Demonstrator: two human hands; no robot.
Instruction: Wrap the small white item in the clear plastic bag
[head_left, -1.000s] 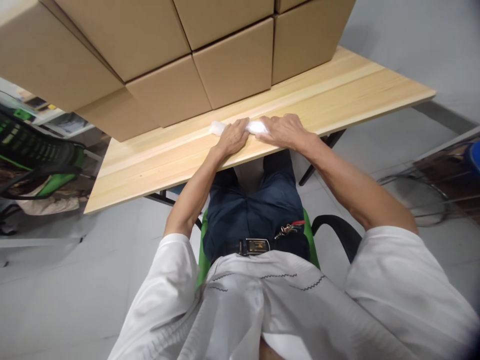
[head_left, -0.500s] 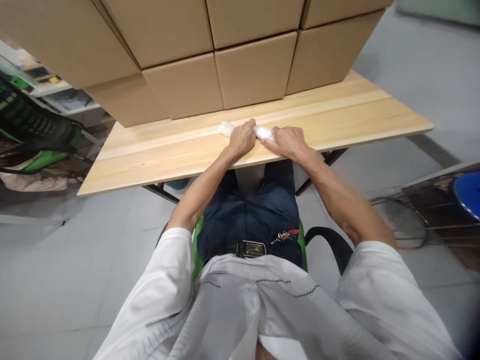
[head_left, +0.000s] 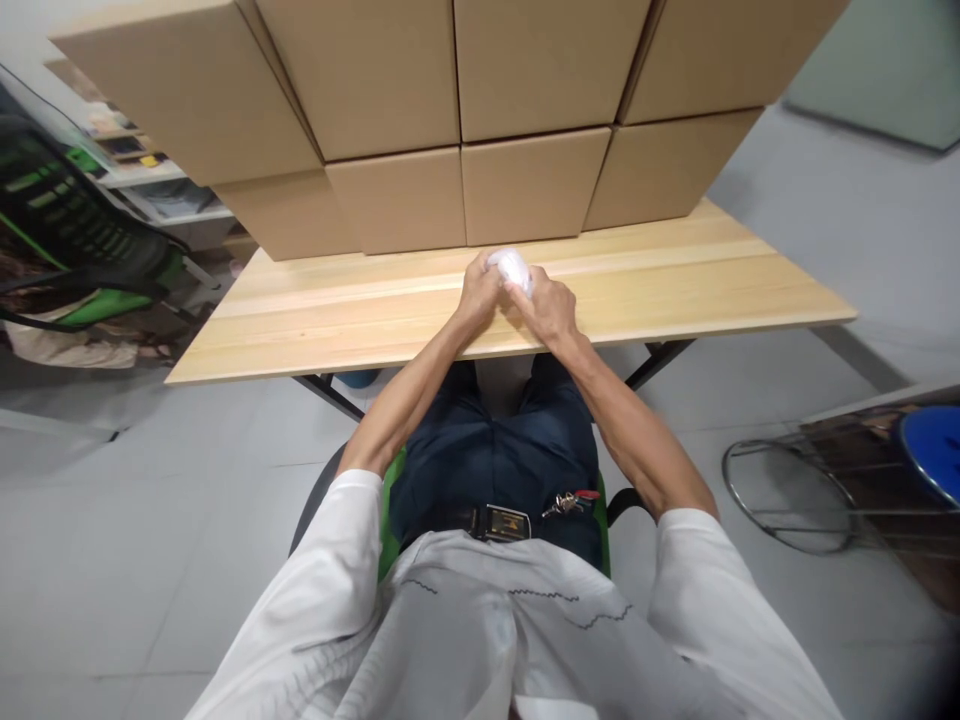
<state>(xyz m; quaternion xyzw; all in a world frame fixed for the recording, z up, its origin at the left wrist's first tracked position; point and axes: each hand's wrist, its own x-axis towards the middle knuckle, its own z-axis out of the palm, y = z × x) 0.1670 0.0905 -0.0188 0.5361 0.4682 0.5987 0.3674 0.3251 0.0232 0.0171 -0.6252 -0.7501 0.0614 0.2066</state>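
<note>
A small, crumpled white bundle (head_left: 512, 268) of soft, thin material is held between my two hands, over the wooden table (head_left: 360, 322). Whether it is plastic or cloth I cannot tell. My left hand (head_left: 480, 290) has its fingers curled round the left side of the bundle. From the other side, my right hand (head_left: 549, 308) grips it, with the thumb pressed along its near face. The undersides of both hands and part of the bundle are hidden.
Stacked brown cardboard boxes (head_left: 536, 190) stand along the table's far side. Left of the table is a black and green chair (head_left: 67, 240). At the right, a blue stool (head_left: 934, 450) and a metal ring-shaped frame (head_left: 787, 500) are on the floor.
Earlier the white material lay stretched out as a twisted strip across the tabletop. Now it is folded into a compact bundle, and my right hand has come left, close to my left hand.
</note>
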